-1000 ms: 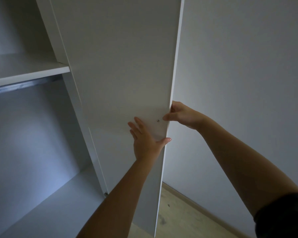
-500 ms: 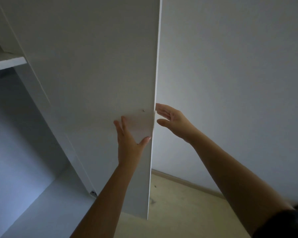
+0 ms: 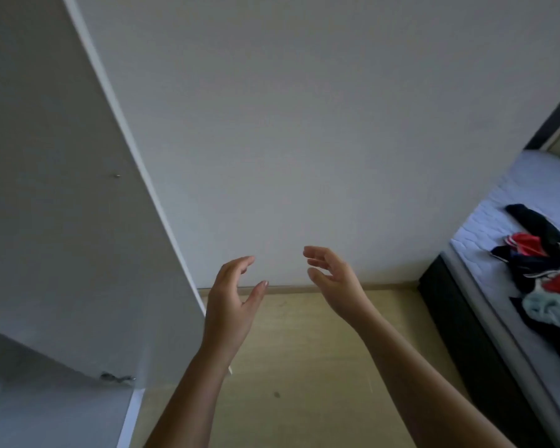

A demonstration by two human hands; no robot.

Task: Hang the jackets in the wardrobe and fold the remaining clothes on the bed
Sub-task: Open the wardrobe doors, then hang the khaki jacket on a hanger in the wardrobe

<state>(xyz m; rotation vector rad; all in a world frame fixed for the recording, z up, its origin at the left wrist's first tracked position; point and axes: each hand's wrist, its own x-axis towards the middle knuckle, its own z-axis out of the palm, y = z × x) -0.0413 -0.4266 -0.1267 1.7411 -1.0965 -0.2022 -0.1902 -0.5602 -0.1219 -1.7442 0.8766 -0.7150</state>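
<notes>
Now, left grip (image 3: 230, 299): bare hand raised in the air, fingers loosely spread and slightly bent, thumb held apart, nothing in it
Right grip (image 3: 333, 279): also raised and holding nothing, fingers relaxed and lightly curled, palm turned toward the left one, a clear gap between the two
Wardrobe door (image 3: 62, 205): white panel standing open on the left, slanted in this view, its long edge just beside the left grip
Door details: small metal stud (image 3: 117, 175) on the inner face, hinge (image 3: 115, 378) at the bottom corner
Wall (image 3: 304, 124): plain and pale, behind both hands
Floor (image 3: 304, 367): light wood, under the forearms
Bed (image 3: 511, 195): far right, pale quilted mattress on a dark frame
Clothes (image 3: 543, 266): unfolded heap on the mattress, navy, red and pale green pieces, well apart from both hands
</notes>
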